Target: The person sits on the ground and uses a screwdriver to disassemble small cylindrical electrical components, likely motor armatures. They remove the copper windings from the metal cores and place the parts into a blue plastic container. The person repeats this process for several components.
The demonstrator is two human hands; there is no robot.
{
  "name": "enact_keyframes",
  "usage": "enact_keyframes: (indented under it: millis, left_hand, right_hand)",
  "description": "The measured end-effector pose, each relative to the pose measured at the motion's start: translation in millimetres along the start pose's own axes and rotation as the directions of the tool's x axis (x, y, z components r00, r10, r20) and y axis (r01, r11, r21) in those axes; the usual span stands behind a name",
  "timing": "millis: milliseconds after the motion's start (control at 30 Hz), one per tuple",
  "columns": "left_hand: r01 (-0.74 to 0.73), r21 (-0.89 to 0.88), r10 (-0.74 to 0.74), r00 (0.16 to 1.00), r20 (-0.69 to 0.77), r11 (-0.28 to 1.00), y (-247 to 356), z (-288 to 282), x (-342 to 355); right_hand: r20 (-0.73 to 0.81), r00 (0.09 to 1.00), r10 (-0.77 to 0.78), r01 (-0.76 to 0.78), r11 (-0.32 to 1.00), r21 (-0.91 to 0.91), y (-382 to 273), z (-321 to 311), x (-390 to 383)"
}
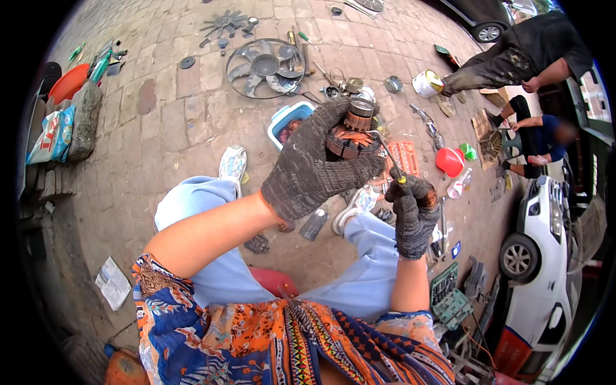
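Note:
My left hand (311, 160), in a dark knitted work glove, is closed around a motor armature (351, 142). Copper windings show in the middle of it, and its commutator end points up and away from me. In my right hand (414, 215), gloved the same way, is a slim screwdriver (401, 180) with a black and yellow handle. Its thin metal shaft slants up to the armature's right edge; whether the tip touches the windings is too small to tell. Both hands are raised above my knees.
A blue basin (277, 122) stands beyond my left hand, with a fan (264, 66) farther off. An orange tool case (403, 158), red bowl (450, 162) and white bucket (426, 84) lie rightward. A green socket case (451, 309) sits near my right knee. Two other people work at the right.

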State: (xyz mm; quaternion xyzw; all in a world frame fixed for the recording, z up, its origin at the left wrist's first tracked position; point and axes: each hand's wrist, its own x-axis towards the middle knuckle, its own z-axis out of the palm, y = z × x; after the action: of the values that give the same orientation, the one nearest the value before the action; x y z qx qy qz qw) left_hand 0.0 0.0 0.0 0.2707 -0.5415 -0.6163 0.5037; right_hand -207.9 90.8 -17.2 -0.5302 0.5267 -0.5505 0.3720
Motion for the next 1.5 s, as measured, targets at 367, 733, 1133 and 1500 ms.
enact_keyframes:
  millis: [367,733,1133,1500]
  left_hand:
    - [0.100,-0.234,-0.105,0.994,-0.008,0.967,5,4,3]
    - [0.199,-0.365,-0.202,0.979,0.031,0.910,2,-2,9]
    - [0.228,0.080,-0.225,0.973,-0.041,0.970,8,-10,12]
    - [0.166,0.162,-0.156,0.985,-0.073,0.973,2,-9,12]
  right_hand:
    - [-0.048,0.998,0.040,-0.034,0.992,0.122,2,14,-5]
    - [-0.097,0.992,0.087,-0.094,0.993,-0.077,-3,16,1]
    - [-0.107,0.974,-0.197,0.141,0.910,-0.389,-9,7,3]
    - [0.055,0.931,-0.361,0.310,0.703,-0.640,-21,9,9]
